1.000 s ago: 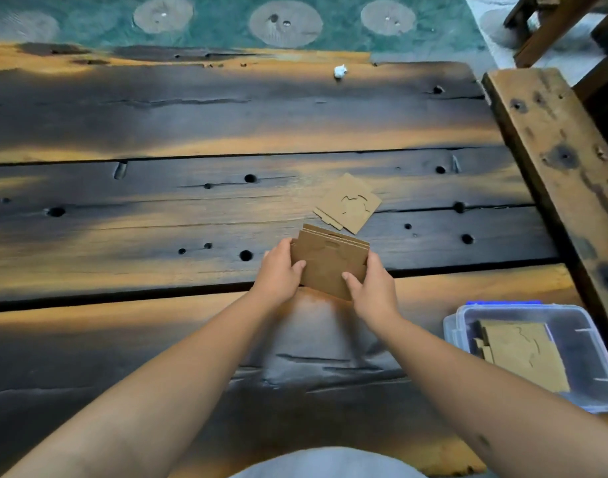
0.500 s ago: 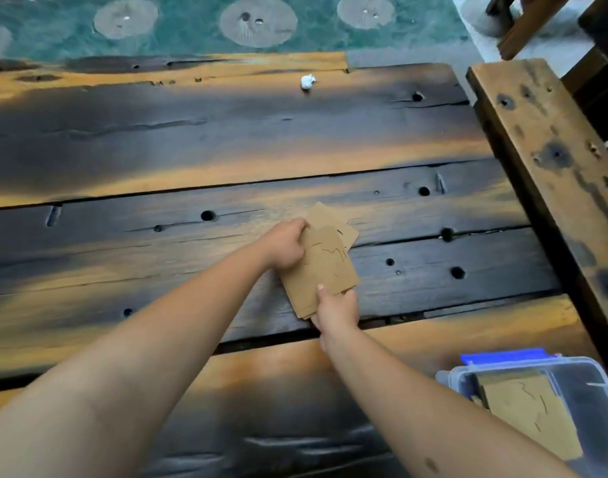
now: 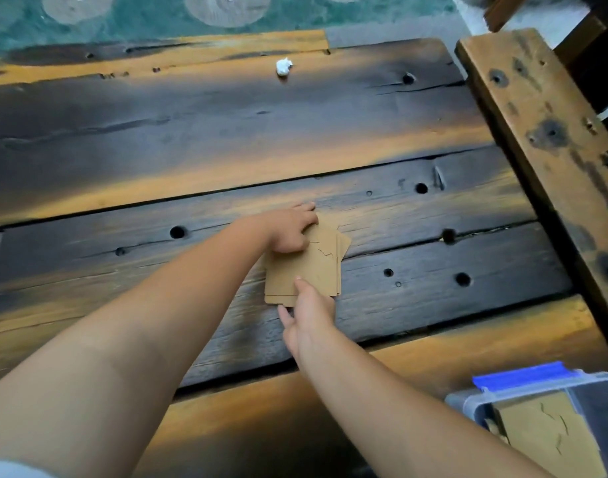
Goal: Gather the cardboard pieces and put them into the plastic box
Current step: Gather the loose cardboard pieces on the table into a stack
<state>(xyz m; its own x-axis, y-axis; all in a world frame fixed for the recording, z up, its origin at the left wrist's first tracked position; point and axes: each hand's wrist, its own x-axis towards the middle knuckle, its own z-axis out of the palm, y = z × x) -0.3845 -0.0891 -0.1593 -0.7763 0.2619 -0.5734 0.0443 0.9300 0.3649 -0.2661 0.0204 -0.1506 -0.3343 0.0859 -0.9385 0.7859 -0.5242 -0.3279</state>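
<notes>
Both hands are on the cardboard pieces (image 3: 304, 267), a small stack lying flat on the dark wooden worktop (image 3: 226, 132). Left hand (image 3: 290, 229) is curled over the far-left corner, fingers wrapped round the edge nearest the top. Right hand (image 3: 311, 312) pinches the near edge, thumb on top, other fingers underneath or beside; can't tell exactly how many are under. So each hand is closed on the stack, neither is free.

Stack isn't square yet: one or two pieces poke out at the far-right corner, and the near edge shows staggered layers. Top piece has a jagged cut line across it, so prob. jigsaw-type sections that could separate if flexed.

Plastic box (image 3: 468, 405) sits at the near-right corner of the view, well apart from the stack, lid off or out of view, blue latch (image 3: 523, 376) on its far rim. More cardboard (image 3: 543, 436) already lies inside.

Step in hand, as I read it: squaring up and lifting the stack. To do it well: tap edges w/ both hands so the stragglers line up, keep it flat, get right fingers fully under before lifting, hold firmly enough that cut sections don't slide out. Then carry low over the worktop to the box and lay it onto the cardboard already there.

A white crumpled scrap (image 3: 283, 67) lies far off near the worktop's back edge; not cardboard as far as I can tell.
</notes>
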